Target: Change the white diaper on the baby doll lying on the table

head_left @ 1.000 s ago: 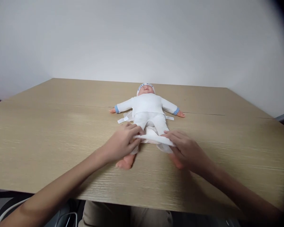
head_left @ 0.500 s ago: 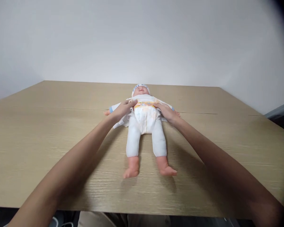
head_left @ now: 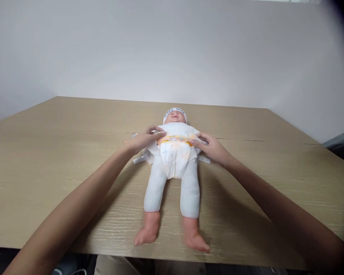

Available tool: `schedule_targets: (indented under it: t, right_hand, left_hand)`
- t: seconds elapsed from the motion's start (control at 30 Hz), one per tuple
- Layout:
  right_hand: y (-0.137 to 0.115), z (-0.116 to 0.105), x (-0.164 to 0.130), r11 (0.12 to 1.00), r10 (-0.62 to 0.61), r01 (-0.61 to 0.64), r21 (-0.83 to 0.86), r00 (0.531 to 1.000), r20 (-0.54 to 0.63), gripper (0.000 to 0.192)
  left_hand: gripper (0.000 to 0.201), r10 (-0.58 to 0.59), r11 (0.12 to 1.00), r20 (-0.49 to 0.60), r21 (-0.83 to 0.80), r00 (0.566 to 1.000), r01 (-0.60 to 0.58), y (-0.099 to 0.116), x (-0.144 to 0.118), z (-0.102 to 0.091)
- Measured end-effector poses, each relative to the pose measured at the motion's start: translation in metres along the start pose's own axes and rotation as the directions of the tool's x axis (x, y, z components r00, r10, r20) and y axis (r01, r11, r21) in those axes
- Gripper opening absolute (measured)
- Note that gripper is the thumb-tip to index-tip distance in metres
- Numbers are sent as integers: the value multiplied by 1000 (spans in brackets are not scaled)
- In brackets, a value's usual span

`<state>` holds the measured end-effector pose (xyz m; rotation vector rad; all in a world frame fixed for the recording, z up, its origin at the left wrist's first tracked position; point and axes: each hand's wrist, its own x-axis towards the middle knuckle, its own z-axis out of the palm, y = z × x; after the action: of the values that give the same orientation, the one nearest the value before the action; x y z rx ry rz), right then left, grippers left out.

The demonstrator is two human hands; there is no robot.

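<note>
A baby doll lies on its back, head away from me, legs pointing toward me. It wears a white cap with dark lettering, a white top, and a white diaper with an orange patterned waistband. Its leggings-white legs end in bare pink feet. My left hand is closed around the doll's left-of-view side at the waistband, thumb on the front. Opposite it, my right hand grips the other side, thumb beside the waistband. Unfastened diaper tabs stick out at both hips. My hands and wrists hide most of the doll's arms.
The doll rests on a wide light wood table with a thin seam running across it. A pale wall rises behind the table. Something dark stands past the right edge. My lap shows below the front edge.
The doll has slid toward me, its feet now closer to the table's front edge. Both my hands have come nearer with it, and my right hand sits slightly farther right. The view has shifted slightly.
</note>
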<state>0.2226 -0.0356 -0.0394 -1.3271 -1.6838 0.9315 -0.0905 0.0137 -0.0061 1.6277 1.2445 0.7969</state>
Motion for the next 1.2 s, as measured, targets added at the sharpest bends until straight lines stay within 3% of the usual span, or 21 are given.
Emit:
schedule_targets:
  t: [0.1, 0.2, 0.27, 0.33, 0.43, 0.53, 0.7, 0.9, 1.07, 1.2]
  right_hand:
    - [16, -10, -11, 992, -41, 21, -122, 985, -169, 65]
    - [36, -15, -28, 961, -83, 16, -276, 968, -236, 52]
    - [46, -15, -39, 917, -97, -7, -398, 966, -241, 43]
    - [51, -15, -47, 868, -86, -38, -495, 971, -224, 37]
    - [49, -13, -53, 771, -31, -110, -627, 977, -210, 33]
    - [43, -11, -54, 687, 44, -187, -702, 975, -217, 37]
    - [43, -9, -53, 690, 139, -250, -679, 967, -215, 46]
    - [51, -16, -55, 769, 161, -218, -601, 976, -147, 55]
    - [54, -26, -53, 861, 176, -139, -488, 984, 31, 68]
    - [50, -34, -47, 968, 149, -114, -224, 978, 146, 77]
  left_hand:
    - [60, 24, 991, -68, 134, 997, -15, 15, 0, -1]
    - [42, 237, 930, -149, 321, 960, -180, 36, -5, 11]
    - [31, 415, 841, -77, 414, 907, -350, 49, -8, 28]
    - [29, 533, 726, 62, 480, 844, -493, 57, -10, 50]
    - [35, 533, 593, 215, 595, 818, -543, 58, -12, 78]
    - [40, 507, 550, 250, 643, 825, -533, 50, -13, 92]
    - [45, 478, 585, 211, 647, 852, -489, 44, -14, 93]
    - [47, 441, 583, 203, 676, 874, -451, 48, -17, 94]
    - [47, 497, 554, 202, 675, 844, -487, 43, -16, 95]
    - [48, 489, 558, 185, 684, 852, -469, 41, -17, 95]
